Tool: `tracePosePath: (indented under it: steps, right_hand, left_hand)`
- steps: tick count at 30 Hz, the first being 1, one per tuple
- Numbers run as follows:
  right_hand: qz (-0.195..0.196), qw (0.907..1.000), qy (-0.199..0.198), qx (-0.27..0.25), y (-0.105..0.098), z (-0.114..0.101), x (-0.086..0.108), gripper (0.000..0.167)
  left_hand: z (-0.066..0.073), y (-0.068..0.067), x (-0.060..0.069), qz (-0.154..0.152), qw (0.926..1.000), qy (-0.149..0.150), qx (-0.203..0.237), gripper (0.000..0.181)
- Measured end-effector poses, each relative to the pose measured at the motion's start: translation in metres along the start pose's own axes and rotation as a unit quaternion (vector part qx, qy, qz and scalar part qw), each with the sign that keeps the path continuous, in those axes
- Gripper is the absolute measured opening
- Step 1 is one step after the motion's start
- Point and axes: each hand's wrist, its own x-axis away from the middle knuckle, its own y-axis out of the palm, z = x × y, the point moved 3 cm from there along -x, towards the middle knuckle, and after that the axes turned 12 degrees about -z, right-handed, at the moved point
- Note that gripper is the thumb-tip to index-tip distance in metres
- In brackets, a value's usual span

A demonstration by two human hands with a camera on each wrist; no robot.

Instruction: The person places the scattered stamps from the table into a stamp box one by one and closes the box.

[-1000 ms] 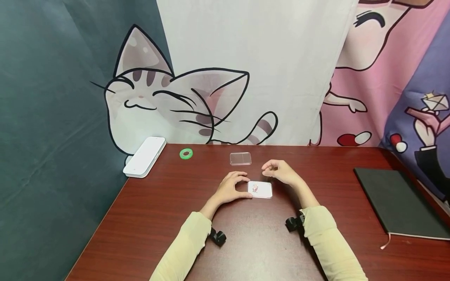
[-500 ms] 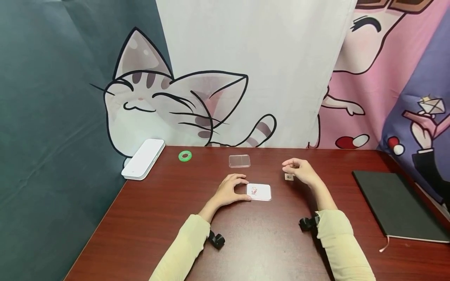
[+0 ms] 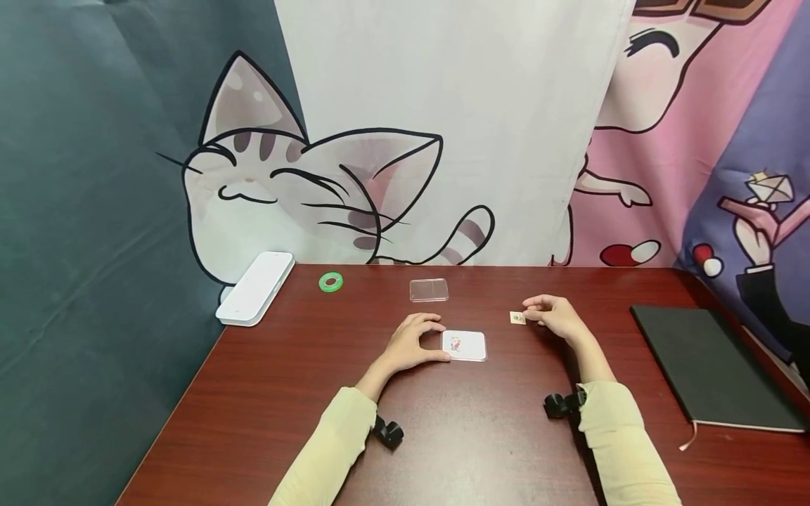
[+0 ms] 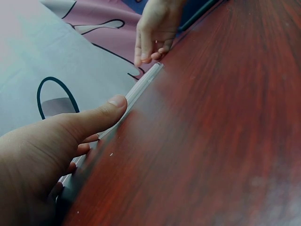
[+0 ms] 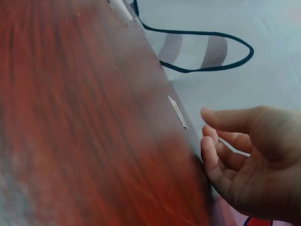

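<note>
Cartoon-cat backdrop (image 3: pixel 354 176) behind a wood-grain surface (image 3: pixel 253 407): a left hand (image 3: pixel 408 344) grips a clear card case (image 3: pixel 470 346) at centre frame, while a right hand (image 3: pixel 558 316), released, hovers beside a small square chip (image 3: pixel 517 318) right of centre, apparently being set aside. Next likely calls for both hands at the case. Since the earlier frame, the right hand has shifted rightward, exposing the chip.

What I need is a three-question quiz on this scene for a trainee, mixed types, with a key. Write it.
1. Which thing lies nearest the right hand?
A. green ring
B. small square
C. white box

2. True or false: in the head view, the green ring lies between the white box and the clear plate.

3. Fill in: the white card is gripped by the ____.

Key: 1. B; 2. True; 3. left hand.
</note>
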Motion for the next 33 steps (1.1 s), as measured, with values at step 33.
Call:
tracePosePath:
  steps: [33]
  right_hand:
    - [0.042, 0.9963, -0.019, 0.073, 0.01, 0.005, -0.006, 0.028]
  left_hand:
    - [-0.002, 0.001, -0.001, 0.002, 1.0, 0.003, -0.005, 0.054]
